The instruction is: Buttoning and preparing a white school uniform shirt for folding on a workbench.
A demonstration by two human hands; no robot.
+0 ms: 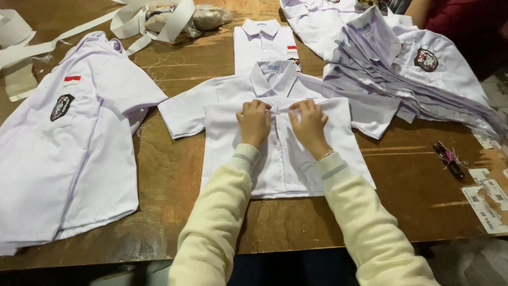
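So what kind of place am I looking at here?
Probably a garment workshop or uniform packing room. A stack of white shirts lies on a worn wooden table, both hands press on a shirt, and white strips lie behind.

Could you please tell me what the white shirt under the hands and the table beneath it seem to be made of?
The white shirt looks like thin woven cloth, likely cotton or a blend, matte: it creases softly under the left hand and right hand. The table appears to be wood board, perhaps plywood, with visible grain, a worn brown surface and a dull sheen.
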